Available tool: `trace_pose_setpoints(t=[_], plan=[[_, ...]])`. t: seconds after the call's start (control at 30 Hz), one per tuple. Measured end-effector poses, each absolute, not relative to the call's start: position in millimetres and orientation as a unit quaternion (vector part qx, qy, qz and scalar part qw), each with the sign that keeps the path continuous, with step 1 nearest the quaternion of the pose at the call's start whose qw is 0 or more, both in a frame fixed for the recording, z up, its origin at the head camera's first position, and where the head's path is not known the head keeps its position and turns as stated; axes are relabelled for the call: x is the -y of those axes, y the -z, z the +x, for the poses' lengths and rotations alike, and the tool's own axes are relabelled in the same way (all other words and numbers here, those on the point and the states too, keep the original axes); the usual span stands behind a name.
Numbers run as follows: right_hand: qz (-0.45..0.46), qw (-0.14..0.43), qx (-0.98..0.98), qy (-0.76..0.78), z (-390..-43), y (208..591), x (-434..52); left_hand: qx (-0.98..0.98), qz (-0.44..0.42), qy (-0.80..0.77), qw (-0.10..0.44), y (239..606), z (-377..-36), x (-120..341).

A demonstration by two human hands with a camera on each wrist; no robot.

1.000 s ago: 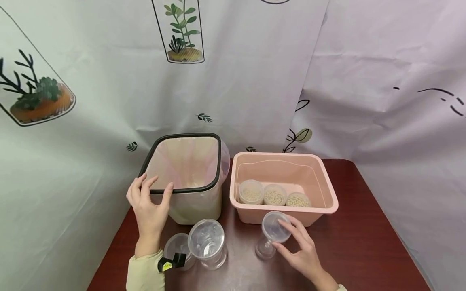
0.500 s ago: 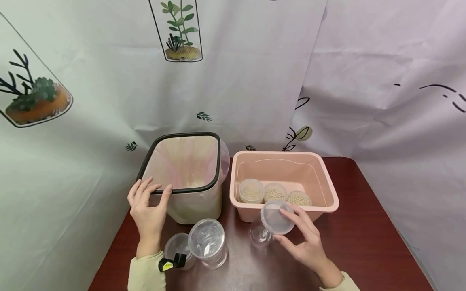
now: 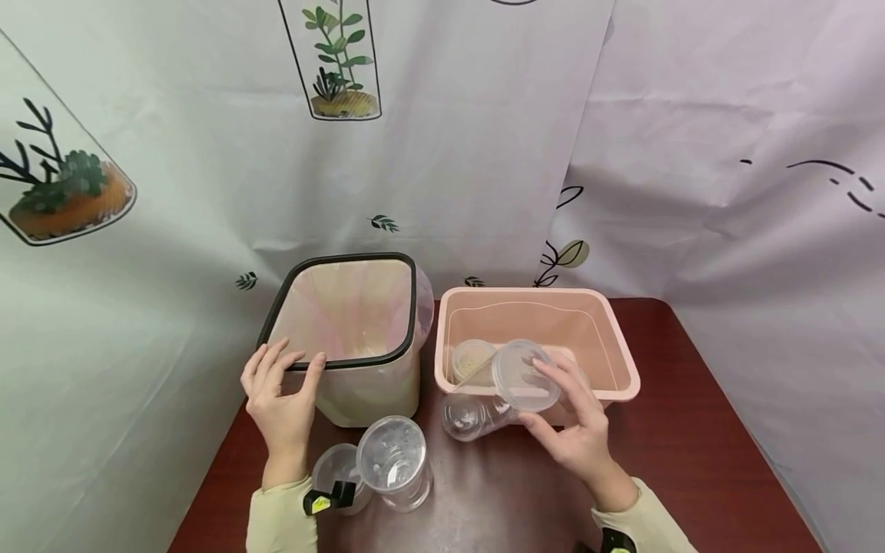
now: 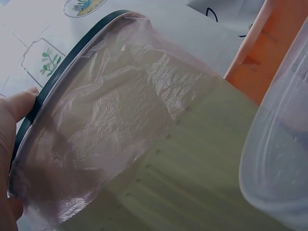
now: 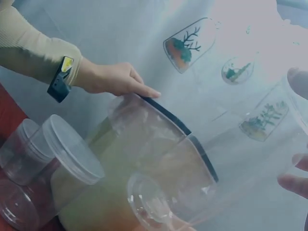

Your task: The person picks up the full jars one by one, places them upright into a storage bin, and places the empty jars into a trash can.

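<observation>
My left hand [image 3: 282,407] grips the black rim [image 3: 359,361] of a pale, bag-lined trash bin [image 3: 369,395], thumb and fingers at its front left corner. In the left wrist view the thumb rests on that rim. My right hand [image 3: 574,418] holds a clear plastic jar [image 3: 480,415] near its translucent lid [image 3: 527,374]. The jar leans on a slant, base to the left, overlapping the front wall of the pink tub [image 3: 535,296]. In the right wrist view its clear wall and round base [image 5: 149,201] show in front of the bin.
Two other clear lidded jars stand on the dark red table before the bin: a taller jar [image 3: 392,457] and one behind its left side, a jar [image 3: 339,468]. Inside the tub sits a jar of pale beads [image 3: 473,359]; others there are mostly hidden. A printed cloth [image 3: 470,153] hangs behind.
My right hand has lifted the jar off the table toward the tub and tipped its base to the left. The left hand has lowered its fingers slightly on the bin's rim.
</observation>
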State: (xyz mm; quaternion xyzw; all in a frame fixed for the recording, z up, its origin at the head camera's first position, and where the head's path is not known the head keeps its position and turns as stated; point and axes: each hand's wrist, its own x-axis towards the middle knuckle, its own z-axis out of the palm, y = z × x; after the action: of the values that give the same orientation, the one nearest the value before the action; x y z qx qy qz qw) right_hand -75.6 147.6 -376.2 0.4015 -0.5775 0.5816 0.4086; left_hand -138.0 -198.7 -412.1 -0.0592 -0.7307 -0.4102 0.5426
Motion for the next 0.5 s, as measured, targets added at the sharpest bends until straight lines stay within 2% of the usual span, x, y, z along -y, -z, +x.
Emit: trace_pose_setpoints(t=[0.33,0.5], plan=[[0.364,0.412,0.543,-0.635,-104.8,379.9,-138.1,0.727,-0.052,0.408,0.55,415.5,-139.1,200.1],[0.341,0.434,0.532,-0.642,-114.8,371.5,-133.1,0.724,-0.055,0.41,0.552,417.9,-140.7,199.3]])
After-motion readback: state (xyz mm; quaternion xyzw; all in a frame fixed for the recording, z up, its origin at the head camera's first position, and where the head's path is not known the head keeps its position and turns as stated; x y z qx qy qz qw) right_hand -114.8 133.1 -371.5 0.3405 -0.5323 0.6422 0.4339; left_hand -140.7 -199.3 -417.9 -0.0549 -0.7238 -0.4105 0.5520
